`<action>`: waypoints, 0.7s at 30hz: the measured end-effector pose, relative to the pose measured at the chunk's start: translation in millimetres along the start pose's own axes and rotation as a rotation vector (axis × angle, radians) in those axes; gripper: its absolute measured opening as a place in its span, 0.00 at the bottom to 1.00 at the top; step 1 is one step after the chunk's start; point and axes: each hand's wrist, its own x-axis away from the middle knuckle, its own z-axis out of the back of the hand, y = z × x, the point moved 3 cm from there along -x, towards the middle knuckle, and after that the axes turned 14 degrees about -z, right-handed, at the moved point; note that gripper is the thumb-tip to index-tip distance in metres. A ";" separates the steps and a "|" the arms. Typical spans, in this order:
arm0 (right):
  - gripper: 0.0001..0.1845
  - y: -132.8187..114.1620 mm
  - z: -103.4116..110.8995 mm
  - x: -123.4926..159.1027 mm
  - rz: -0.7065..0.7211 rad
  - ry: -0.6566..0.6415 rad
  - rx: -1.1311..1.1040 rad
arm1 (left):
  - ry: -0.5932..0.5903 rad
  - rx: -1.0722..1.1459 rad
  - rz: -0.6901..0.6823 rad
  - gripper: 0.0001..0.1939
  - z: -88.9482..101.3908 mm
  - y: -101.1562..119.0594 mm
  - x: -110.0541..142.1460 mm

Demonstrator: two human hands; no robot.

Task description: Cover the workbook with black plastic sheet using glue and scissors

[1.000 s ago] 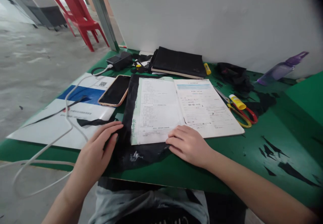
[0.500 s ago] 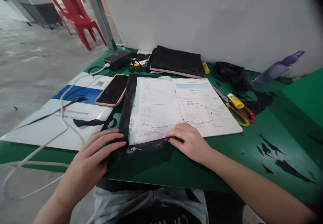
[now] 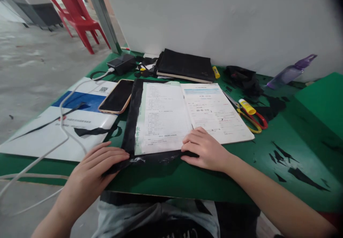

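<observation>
An open workbook (image 3: 166, 123) lies on the green table, its left page bordered by a black sheet (image 3: 130, 123) along the left side and bottom edge. With fingers together, my left hand (image 3: 98, 166) grips the sheet's lower left corner, its thumb mostly hidden beneath. My right hand (image 3: 205, 150) is curled at the bottom edge near the book's centre fold, fingers over the page and thumb by the black strip. The strip (image 3: 158, 157) between the hands looks wrinkled, with pale shiny marks.
A phone (image 3: 116, 97), a white-and-blue folder (image 3: 88, 118) and a white cable (image 3: 63, 120) are at left. Scissors (image 3: 253, 123), a glue stick (image 3: 246, 106) and black scraps (image 3: 302, 177) lie right. Behind are a black-covered book (image 3: 187, 64) and a purple spray bottle (image 3: 288, 74).
My left fingers have drawn together and moved slightly down at the corner. My right hand has shifted a little right, its fingers looser on the edge. The view has moved slightly.
</observation>
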 end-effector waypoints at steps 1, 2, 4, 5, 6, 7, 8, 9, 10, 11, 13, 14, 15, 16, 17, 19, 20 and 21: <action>0.09 2.0 0.8 1.2 -0.002 0.001 0.002 | -0.002 -0.003 0.002 0.13 -0.5 -0.7 0.7; 0.09 4.1 1.5 2.3 -0.002 0.002 0.005 | -0.002 -0.007 0.001 0.13 -1.0 -1.2 1.3; 0.08 7.9 2.9 3.8 0.004 0.007 0.007 | -0.006 -0.013 -0.003 0.14 -2.0 -1.9 2.0; 0.08 9.3 3.5 4.3 0.013 0.013 0.007 | -0.007 -0.014 -0.003 0.14 -2.3 -2.1 2.1; 0.08 10.4 4.0 4.5 0.024 0.020 0.008 | -0.005 -0.016 -0.003 0.14 -2.5 -2.1 2.2; 0.07 10.9 4.3 4.5 0.036 0.028 0.014 | -0.004 -0.019 -0.003 0.14 -2.6 -2.2 2.3; 0.07 11.1 4.5 4.5 0.047 0.040 0.026 | -0.002 -0.023 -0.003 0.14 -2.6 -2.2 2.4; 0.07 10.7 4.6 4.4 0.058 0.056 0.046 | -0.001 -0.028 -0.009 0.14 -2.7 -2.2 2.4; 0.07 10.0 4.5 4.4 0.072 0.073 0.071 | 0.000 -0.033 -0.014 0.14 -2.7 -2.2 2.6; 0.07 9.0 4.2 4.6 0.086 0.089 0.100 | 0.000 -0.036 -0.018 0.15 -2.8 -2.3 2.7; 0.06 6.8 3.2 5.1 0.111 0.119 0.156 | 0.002 -0.036 -0.021 0.15 -3.0 -2.7 2.8; 0.05 5.9 2.6 5.4 0.121 0.130 0.179 | 0.005 -0.036 -0.020 0.15 -3.0 -3.0 2.7; 0.05 5.1 2.0 5.6 0.127 0.137 0.193 | 0.008 -0.037 -0.020 0.15 -2.9 -3.3 2.5; 0.06 4.7 1.6 5.6 0.125 0.142 0.196 | 0.005 -0.040 -0.021 0.15 -3.1 -3.5 2.1; 0.07 4.7 1.4 5.4 0.116 0.143 0.184 | 0.003 -0.046 -0.025 0.15 -3.3 -3.6 1.5; 0.07 5.3 1.3 4.3 0.078 0.124 0.117 | 0.000 -0.061 -0.035 0.14 -3.8 -3.6 -0.1; 0.07 6.0 1.4 3.6 0.046 0.108 0.067 | -0.002 -0.065 -0.038 0.13 -4.2 -3.5 -1.1; 0.08 6.9 1.4 2.8 0.008 0.089 0.012 | -0.006 -0.067 -0.037 0.13 -4.6 -3.4 -2.0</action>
